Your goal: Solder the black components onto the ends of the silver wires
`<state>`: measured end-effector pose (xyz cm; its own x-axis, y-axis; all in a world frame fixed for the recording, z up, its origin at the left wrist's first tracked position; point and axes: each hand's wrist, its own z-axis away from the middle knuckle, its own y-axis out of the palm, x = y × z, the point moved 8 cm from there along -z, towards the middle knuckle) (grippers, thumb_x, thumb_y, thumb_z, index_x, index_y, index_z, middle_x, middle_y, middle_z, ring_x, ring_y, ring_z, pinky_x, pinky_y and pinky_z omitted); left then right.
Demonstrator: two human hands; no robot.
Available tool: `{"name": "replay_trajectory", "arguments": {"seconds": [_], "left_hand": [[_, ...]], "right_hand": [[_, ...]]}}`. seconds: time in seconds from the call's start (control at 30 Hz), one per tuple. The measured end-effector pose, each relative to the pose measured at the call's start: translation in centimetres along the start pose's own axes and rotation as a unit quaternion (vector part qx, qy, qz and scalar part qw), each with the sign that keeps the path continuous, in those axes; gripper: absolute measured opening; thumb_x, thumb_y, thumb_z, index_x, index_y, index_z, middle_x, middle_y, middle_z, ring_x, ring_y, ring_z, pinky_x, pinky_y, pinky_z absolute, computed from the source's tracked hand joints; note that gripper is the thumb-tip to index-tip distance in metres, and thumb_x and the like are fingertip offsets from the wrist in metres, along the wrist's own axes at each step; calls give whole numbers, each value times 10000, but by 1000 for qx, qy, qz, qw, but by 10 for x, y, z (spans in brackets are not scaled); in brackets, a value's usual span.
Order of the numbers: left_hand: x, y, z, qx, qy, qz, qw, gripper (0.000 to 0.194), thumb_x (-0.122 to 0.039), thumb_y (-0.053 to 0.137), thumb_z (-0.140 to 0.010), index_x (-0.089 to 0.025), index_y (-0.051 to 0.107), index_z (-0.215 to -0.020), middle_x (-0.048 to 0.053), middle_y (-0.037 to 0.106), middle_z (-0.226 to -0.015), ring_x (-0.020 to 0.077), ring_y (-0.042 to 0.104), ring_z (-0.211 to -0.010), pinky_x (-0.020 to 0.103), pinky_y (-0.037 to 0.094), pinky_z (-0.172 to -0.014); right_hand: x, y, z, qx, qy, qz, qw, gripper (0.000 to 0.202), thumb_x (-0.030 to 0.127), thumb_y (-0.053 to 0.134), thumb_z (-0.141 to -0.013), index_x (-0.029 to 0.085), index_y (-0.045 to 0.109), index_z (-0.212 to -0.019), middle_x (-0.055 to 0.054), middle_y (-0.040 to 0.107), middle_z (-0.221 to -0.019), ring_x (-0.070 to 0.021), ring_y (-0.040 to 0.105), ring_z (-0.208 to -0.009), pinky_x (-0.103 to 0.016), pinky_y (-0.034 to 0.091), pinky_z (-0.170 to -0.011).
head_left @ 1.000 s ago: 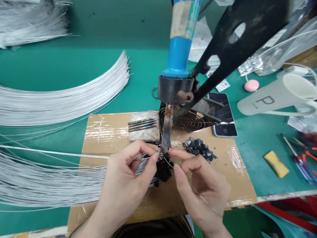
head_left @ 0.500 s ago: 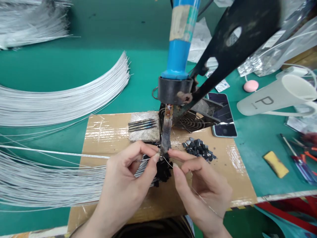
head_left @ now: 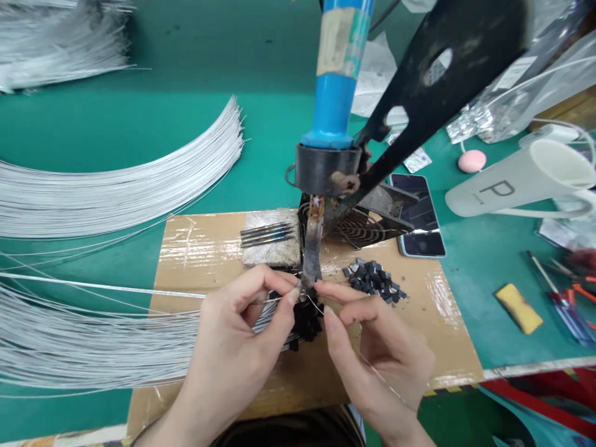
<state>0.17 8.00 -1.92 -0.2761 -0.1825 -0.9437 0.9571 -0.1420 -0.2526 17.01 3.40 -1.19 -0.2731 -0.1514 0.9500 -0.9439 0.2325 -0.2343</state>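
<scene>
My left hand [head_left: 246,335] pinches the end of a thin white wire between thumb and forefinger, right at the soldering iron's tip; its fingertips hide the very end. My right hand [head_left: 379,354] holds a thin strand of solder wire [head_left: 316,304] between thumb and fingers. The strand curves up to the tip and trails back across the palm. The blue soldering iron [head_left: 333,105] points downward in a black clamp, its flat metal tip [head_left: 311,257] between both hands. Below the tip lies a cluster of black pieces [head_left: 307,320] at the ends of a white wire bundle [head_left: 116,341].
A cardboard sheet [head_left: 200,248] lies under the work. Small black parts [head_left: 375,279] are heaped right of the tip, near a fan [head_left: 372,230] and a phone [head_left: 421,211]. A black bracket [head_left: 433,87] slants overhead. A cup [head_left: 512,183] and yellow sponge [head_left: 518,308] sit right.
My right hand has shifted very slightly left with the solder wire. My left hand stays in the same place beside the iron's tip.
</scene>
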Motion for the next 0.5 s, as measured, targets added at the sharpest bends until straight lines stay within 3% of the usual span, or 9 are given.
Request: {"name": "replay_trajectory", "arguments": {"seconds": [0.5], "left_hand": [[-3, 0, 1, -2, 4, 9, 1000, 112, -164, 710, -920, -220, 728, -824, -18, 777, -858, 110, 711, -741, 164, 521, -634]], "right_hand": [[1, -1, 2, -3, -2, 9, 1000, 193, 71, 707, -921, 239, 643, -851, -73, 846, -1144, -217, 836, -979, -308, 673, -854]]}}
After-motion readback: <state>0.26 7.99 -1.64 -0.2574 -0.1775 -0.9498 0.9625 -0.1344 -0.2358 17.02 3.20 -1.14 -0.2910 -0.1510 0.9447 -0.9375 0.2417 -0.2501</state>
